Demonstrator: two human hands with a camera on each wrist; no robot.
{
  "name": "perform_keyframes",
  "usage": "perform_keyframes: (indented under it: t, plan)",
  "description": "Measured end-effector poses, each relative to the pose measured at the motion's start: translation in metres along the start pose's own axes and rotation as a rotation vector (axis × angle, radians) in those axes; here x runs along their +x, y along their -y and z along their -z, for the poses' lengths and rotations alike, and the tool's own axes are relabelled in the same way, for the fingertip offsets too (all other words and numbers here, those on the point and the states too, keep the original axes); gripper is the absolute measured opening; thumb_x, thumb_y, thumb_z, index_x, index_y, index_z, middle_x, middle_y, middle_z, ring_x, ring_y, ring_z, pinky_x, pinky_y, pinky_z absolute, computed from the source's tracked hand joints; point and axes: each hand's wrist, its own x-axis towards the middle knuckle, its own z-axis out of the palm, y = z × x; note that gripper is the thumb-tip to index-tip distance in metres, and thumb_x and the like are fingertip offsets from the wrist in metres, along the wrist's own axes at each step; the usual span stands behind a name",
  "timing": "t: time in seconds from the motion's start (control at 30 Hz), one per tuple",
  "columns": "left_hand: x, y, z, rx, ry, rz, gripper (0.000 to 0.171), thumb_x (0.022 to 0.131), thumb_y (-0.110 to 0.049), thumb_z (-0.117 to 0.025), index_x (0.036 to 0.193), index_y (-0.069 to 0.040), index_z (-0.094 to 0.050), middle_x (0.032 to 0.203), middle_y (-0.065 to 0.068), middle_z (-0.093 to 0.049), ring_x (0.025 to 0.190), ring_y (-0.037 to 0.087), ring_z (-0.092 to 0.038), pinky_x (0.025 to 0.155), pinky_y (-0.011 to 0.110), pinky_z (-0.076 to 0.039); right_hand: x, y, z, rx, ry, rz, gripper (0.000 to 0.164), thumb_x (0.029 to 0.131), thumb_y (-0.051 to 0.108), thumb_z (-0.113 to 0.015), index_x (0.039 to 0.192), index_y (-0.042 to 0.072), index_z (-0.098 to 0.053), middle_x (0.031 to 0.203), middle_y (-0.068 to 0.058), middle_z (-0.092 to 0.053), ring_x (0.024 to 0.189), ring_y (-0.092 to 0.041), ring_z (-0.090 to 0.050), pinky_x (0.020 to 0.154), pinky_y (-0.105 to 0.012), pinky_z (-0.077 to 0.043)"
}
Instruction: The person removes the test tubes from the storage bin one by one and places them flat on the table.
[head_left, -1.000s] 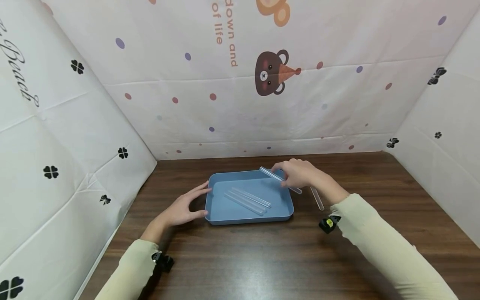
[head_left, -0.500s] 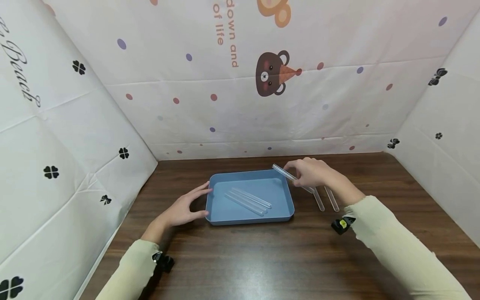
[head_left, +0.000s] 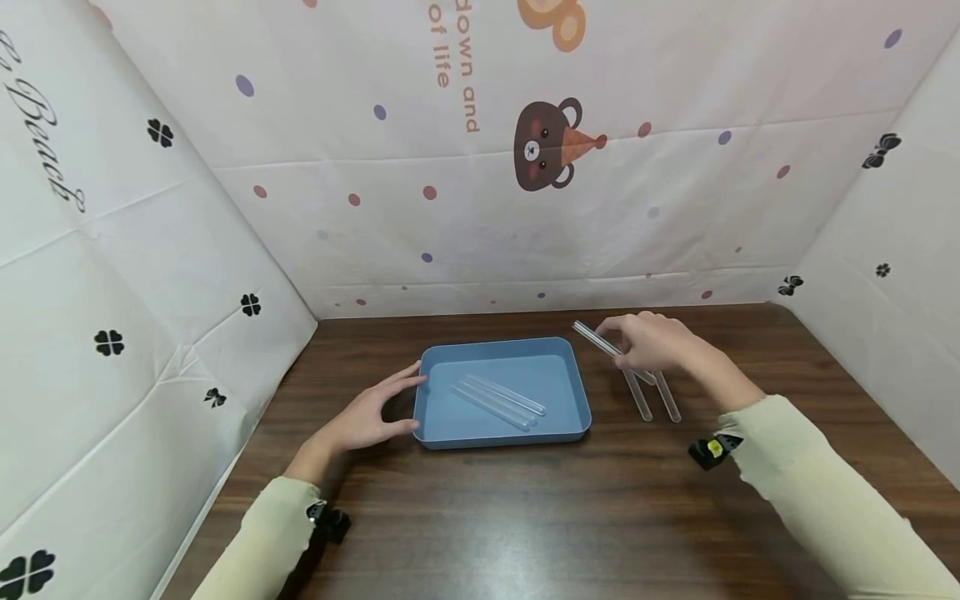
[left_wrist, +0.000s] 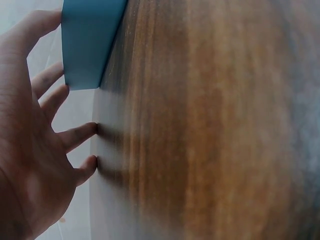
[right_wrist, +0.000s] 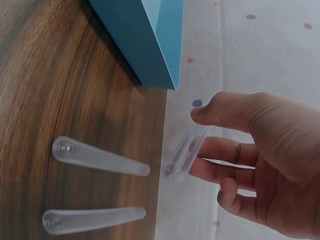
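My right hand [head_left: 656, 342] pinches a clear test tube [head_left: 592, 336] between thumb and fingers, above the table to the right of the blue tray [head_left: 495, 443]. In the right wrist view, the rounded end of that tube points toward the camera below the fingertips. Two more test tubes, a nearer one [right_wrist: 100, 157] and another [right_wrist: 95, 220], lie side by side on the wood. Inside the tray rest a few clear test tubes [head_left: 498, 402], slanted and close together. My left hand [head_left: 367, 417], fingers spread, touches the tray's left side with thumb and fingertips.
A dark wooden table [head_left: 480, 517] carries everything. Printed white cloth [head_left: 450, 233] hangs behind it, with more white sheeting on the left and right sides.
My right hand has carried the test tube rightward from over the tray's right rim to above the two tubes on the table. The left hand and tray stay put.
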Motion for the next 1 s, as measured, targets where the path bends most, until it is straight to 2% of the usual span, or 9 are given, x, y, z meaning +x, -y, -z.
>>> perform_keyframes:
  t: [0.47, 0.77, 1.0]
  plan:
    - [0.001, 0.001, 0.000, 0.008, -0.007, -0.006, 0.077, 0.104, -0.039, -0.079, 0.172, -0.018, -0.049, 0.190, 0.005, -0.028, 0.173, 0.045, -0.034, 0.129, 0.081, -0.036, -0.012, -0.033, 0.005, 0.004, 0.012, -0.075, 0.057, 0.097, 0.019, -0.081, 0.151, 0.011, -0.068, 0.093, 0.001, -0.080, 0.073, -0.015, -0.069, 0.061, -0.036, -0.049]
    - [0.001, 0.001, 0.000, -0.010, 0.001, 0.003, 0.077, 0.103, -0.040, -0.080, 0.171, -0.019, -0.050, 0.190, 0.004, -0.028, 0.173, 0.044, -0.033, 0.130, 0.080, -0.035, -0.021, -0.054, 0.007, 0.002, 0.025, -0.137, 0.058, 0.097, 0.023, -0.081, 0.152, 0.008, -0.066, 0.092, -0.003, -0.076, 0.075, -0.019, -0.068, 0.062, -0.039, -0.049]
    - [0.001, 0.001, 0.000, 0.011, -0.002, -0.012, 0.076, 0.105, -0.040, -0.078, 0.172, -0.019, -0.049, 0.190, 0.007, -0.028, 0.172, 0.047, -0.033, 0.128, 0.082, -0.036, -0.031, -0.068, 0.010, 0.007, 0.044, -0.199, 0.061, 0.097, 0.021, -0.081, 0.152, 0.003, -0.064, 0.089, -0.006, -0.072, 0.074, -0.022, -0.065, 0.063, -0.043, -0.049]
